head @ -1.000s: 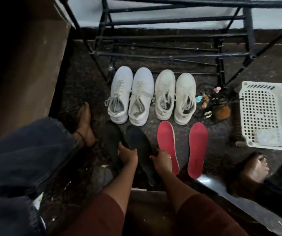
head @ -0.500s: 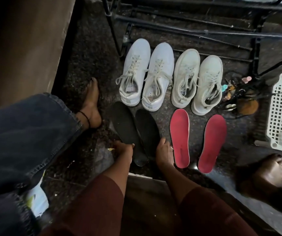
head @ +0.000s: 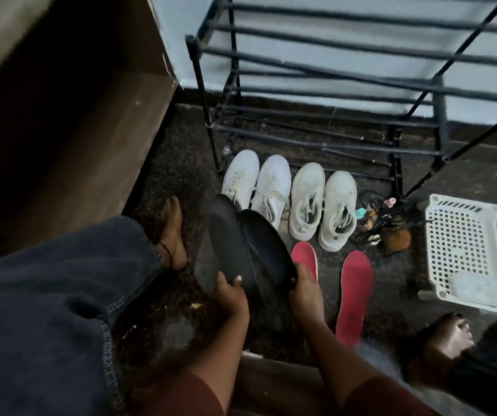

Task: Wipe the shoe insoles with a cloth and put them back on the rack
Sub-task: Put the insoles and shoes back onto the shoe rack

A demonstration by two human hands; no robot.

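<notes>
Two black insoles are lifted off the floor, side by side. My left hand [head: 230, 291] grips the heel end of the left black insole [head: 226, 238]. My right hand [head: 304, 291] holds the heel end of the right black insole [head: 266, 250]. Two red insoles [head: 353, 292] lie flat on the dark floor to the right; the left one [head: 304, 255] is partly hidden by my right hand. The black metal shoe rack [head: 331, 85] stands against the wall behind the shoes. No cloth is in view.
Two pairs of white sneakers [head: 289, 196] stand in a row in front of the rack. A white plastic basket [head: 466, 250] lies at right, small clutter [head: 391, 229] beside it. Brown furniture [head: 61, 115] fills the left. My bare feet [head: 172, 232] rest on the floor.
Both hands have taken hold of the black insoles and lifted them off the floor. The camera has tilted up, showing more of the rack.
</notes>
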